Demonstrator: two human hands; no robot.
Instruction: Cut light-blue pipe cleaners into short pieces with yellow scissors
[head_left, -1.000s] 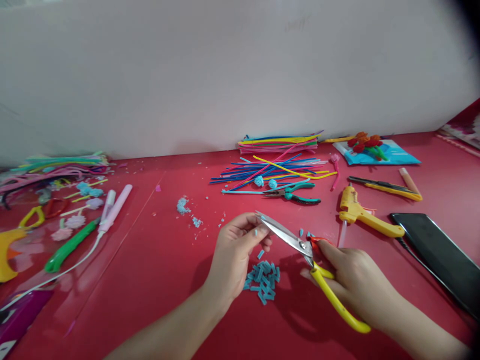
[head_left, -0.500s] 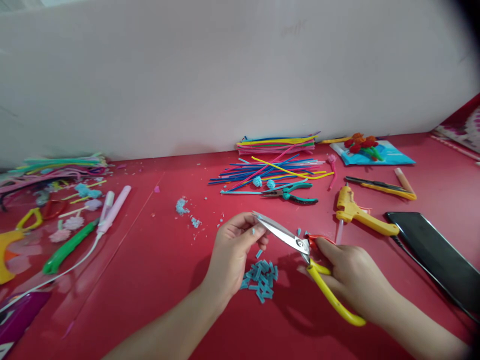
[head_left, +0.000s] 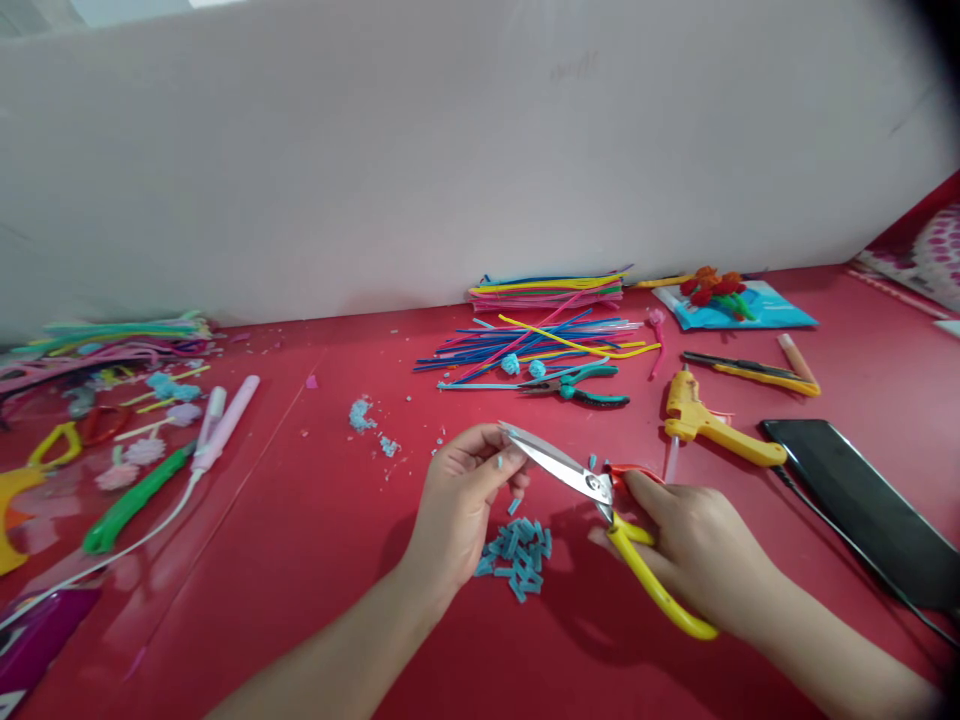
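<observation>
The risk, I think, is a nick: the scissors (head_left: 570, 472) tip lies against the left hand (head_left: 457, 505), so a slip could catch skin. This hand pinches a short blue pipe-cleaner piece (head_left: 499, 462) just left of the blades, above the pile of cut pieces (head_left: 517, 555). The right hand (head_left: 694, 545) is clamped on the yellow handles.

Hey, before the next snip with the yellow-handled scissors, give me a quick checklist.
1. Right hand grips yellow-handled steel scissors: ok.
2. Left hand pinches short blue fuzzy stub: ok.
3. Left fingertips apart from the blade tips: cannot tell, they look very close.
4. Blades open: not ok, they look shut.
5. Pile of cut blue pieces lies below the blades on the red table: ok.
</observation>
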